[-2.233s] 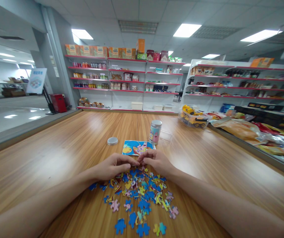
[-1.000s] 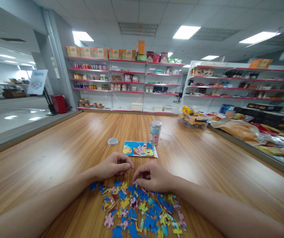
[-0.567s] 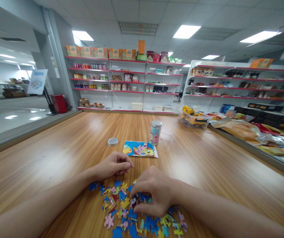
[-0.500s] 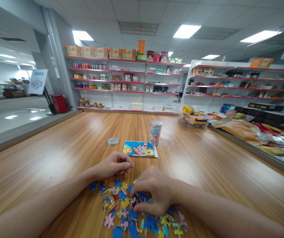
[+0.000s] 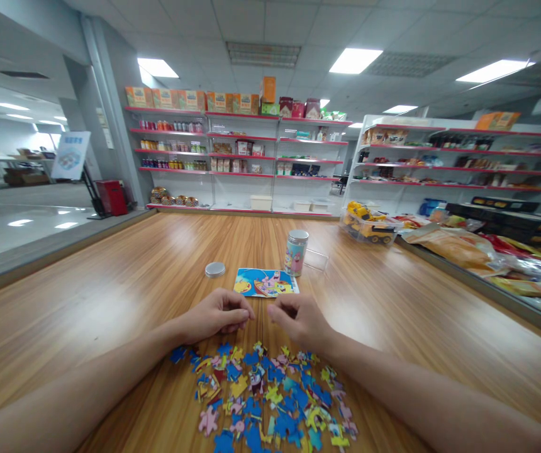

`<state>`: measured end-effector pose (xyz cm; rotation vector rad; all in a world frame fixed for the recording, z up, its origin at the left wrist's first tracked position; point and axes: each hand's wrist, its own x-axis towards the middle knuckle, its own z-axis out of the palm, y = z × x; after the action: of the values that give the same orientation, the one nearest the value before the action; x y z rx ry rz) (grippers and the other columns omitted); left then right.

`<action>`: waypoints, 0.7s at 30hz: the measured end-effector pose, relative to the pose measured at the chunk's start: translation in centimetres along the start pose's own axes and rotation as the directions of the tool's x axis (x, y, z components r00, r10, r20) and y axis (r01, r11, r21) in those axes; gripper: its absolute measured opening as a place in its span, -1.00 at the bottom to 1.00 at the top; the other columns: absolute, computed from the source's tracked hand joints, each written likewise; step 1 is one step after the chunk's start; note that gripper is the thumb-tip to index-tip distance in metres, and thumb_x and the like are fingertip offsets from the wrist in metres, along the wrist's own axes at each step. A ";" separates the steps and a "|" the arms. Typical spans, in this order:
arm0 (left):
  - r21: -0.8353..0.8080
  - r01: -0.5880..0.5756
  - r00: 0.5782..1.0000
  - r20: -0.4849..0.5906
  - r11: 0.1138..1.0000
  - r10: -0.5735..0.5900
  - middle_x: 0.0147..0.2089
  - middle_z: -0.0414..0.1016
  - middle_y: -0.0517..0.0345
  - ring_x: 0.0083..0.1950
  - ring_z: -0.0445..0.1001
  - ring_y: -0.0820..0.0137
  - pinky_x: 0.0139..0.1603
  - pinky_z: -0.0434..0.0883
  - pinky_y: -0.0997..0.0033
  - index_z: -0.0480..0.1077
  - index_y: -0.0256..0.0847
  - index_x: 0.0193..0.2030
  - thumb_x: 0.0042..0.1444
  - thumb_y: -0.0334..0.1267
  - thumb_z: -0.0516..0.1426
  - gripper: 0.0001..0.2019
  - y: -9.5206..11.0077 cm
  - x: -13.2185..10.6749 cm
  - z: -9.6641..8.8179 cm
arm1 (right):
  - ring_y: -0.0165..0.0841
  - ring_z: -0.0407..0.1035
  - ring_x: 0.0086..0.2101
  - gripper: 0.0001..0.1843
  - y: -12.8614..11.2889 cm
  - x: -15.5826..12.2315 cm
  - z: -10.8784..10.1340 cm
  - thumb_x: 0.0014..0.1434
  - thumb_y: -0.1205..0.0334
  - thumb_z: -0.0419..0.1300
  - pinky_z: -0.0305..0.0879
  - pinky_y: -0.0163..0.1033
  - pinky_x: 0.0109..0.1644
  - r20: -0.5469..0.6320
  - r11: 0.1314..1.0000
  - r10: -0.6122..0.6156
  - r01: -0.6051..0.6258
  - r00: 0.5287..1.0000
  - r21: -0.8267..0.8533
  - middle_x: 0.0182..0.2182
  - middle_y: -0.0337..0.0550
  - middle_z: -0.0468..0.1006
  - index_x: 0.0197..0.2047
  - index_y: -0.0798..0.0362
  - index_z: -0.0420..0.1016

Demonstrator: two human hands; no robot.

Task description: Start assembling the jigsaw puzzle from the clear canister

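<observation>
A heap of loose blue, yellow and pink jigsaw pieces [image 5: 270,393] lies on the wooden table [image 5: 110,277] close to me. My left hand [image 5: 216,314] rests just beyond the heap with its fingers curled into a pinch; what it holds is hidden. My right hand [image 5: 299,318] is beside it, lifted off the heap, fingers pinched together on something too small to name. A printed cartoon picture card [image 5: 265,283] lies flat just past both hands.
A cartoon-printed tin [image 5: 295,252] stands behind the card, its round metal lid [image 5: 214,269] lying to the left. A clear box with a yellow toy truck [image 5: 369,228] and snack bags [image 5: 463,248] line the right edge. Stocked shelves [image 5: 233,160] stand beyond.
My right hand dipped into the puzzle heap, closed its fingers there, then lifted back up beside the left hand. The left hand stayed still. The view shifted slightly downward earlier.
</observation>
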<state>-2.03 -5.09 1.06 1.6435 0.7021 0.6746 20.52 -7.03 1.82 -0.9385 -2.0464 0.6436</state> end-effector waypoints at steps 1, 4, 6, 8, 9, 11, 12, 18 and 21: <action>0.008 0.004 1.000 0.003 1.000 -0.004 -0.55 0.30 0.25 -0.56 0.18 0.58 -0.57 0.09 0.60 0.46 -0.38 -0.26 0.12 -0.08 0.22 -0.68 0.0 0.0 0.0 | -0.51 0.02 -0.63 -0.61 0.5 0.5 -0.3 0.16 0.12 0.09 -0.09 -0.35 -0.56 -0.039 0.996 0.086 -0.086 0.996 -0.003 -0.71 -0.34 0.13 -0.62 0.13 0.38; 0.049 -0.003 1.000 0.014 0.999 0.002 -0.55 0.31 0.26 -0.56 0.17 0.58 -0.57 0.10 0.60 0.45 -0.37 -0.28 0.11 -0.09 0.23 -0.70 0.1 -0.1 0.1 | -0.49 0.05 -0.61 -0.62 2.0 1.6 -0.9 0.11 0.08 0.10 -0.08 -0.34 -0.52 -0.056 0.969 0.247 -0.247 0.967 0.010 -0.71 -0.33 0.14 -0.62 0.14 0.42; 0.084 -0.016 1.000 0.022 0.996 0.014 -0.54 0.31 0.26 -0.55 0.17 0.58 -0.56 0.11 0.60 0.45 -0.37 -0.28 0.11 -0.10 0.23 -0.70 0.1 -0.1 0.1 | -0.49 0.05 -0.62 -0.63 2.6 1.8 -1.0 0.08 0.06 0.12 -0.08 -0.34 -0.52 -0.035 0.956 0.291 -0.290 0.956 0.048 -0.72 -0.33 0.14 -0.61 0.14 0.44; 0.107 -0.027 0.999 0.022 0.994 0.024 -0.54 0.31 0.26 -0.55 0.17 0.57 -0.55 0.11 0.60 0.45 -0.36 -0.29 0.12 -0.10 0.23 -0.71 0.1 -0.1 0.1 | -0.50 0.02 -0.64 -0.64 2.6 1.7 -0.9 0.06 0.04 0.15 -0.11 -0.34 -0.54 0.011 0.941 0.317 -0.316 0.948 0.126 -0.74 -0.36 0.13 -0.59 0.13 0.44; 0.113 -0.032 0.999 0.020 0.993 0.029 -0.54 0.31 0.26 -0.55 0.17 0.57 -0.55 0.12 0.60 0.45 -0.36 -0.29 0.12 -0.10 0.23 -0.71 0.1 -0.1 0.1 | -0.51 0.00 -0.65 -0.65 2.5 1.6 -0.8 0.05 0.04 0.16 -0.12 -0.34 -0.55 0.042 0.930 0.323 -0.325 0.946 0.173 -0.75 -0.36 0.13 -0.59 0.13 0.43; 0.129 -0.038 0.999 0.022 0.991 0.036 -0.54 0.31 0.27 -0.54 0.17 0.57 -0.53 0.13 0.59 0.45 -0.36 -0.30 0.13 -0.11 0.22 -0.72 0.1 -0.1 0.2 | -0.52 -0.01 -0.67 -0.67 2.0 1.4 -0.6 0.04 0.04 0.18 -0.13 -0.35 -0.57 0.105 0.905 0.316 -0.333 0.943 0.265 -0.75 -0.37 0.15 -0.57 0.13 0.42; 0.139 -0.044 0.999 0.024 0.989 0.041 -0.54 0.32 0.26 -0.53 0.18 0.57 -0.52 0.14 0.59 0.46 -0.36 -0.31 0.13 -0.11 0.22 -0.73 0.1 -0.1 0.2 | -0.53 -0.02 -0.67 -0.68 1.7 1.3 -0.5 0.03 0.04 0.19 -0.15 -0.36 -0.58 0.140 0.894 0.303 -0.332 0.943 0.302 -0.75 -0.38 0.16 -0.56 0.13 0.42; 0.264 -0.152 0.987 0.088 0.952 0.134 -0.37 0.48 0.14 -0.36 0.36 0.48 -0.34 0.29 0.54 0.51 -0.33 -0.28 0.13 -0.17 0.22 -0.79 0.4 -0.1 0.3 | -0.55 0.01 -0.69 -0.73 0.5 0.9 -0.4 -0.02 0.09 0.24 -0.17 -0.37 -0.62 0.303 0.851 0.232 -0.344 0.924 0.397 -0.73 -0.37 0.23 -0.49 0.16 0.46; 0.300 -0.197 0.979 0.116 0.933 0.169 -0.36 0.49 0.13 -0.36 0.37 0.49 -0.32 0.31 0.55 0.51 -0.33 -0.29 0.14 -0.21 0.22 -0.82 0.5 -0.1 0.3 | -0.55 0.03 -0.69 -0.75 0.4 0.9 -0.6 -0.02 0.11 0.26 -0.14 -0.39 -0.63 0.342 0.844 0.235 -0.365 0.910 0.393 -0.72 -0.37 0.27 -0.45 0.16 0.47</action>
<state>-1.88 -5.43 1.53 2.0363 0.6179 0.6420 20.78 -5.99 2.29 -0.9347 -1.8655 1.4319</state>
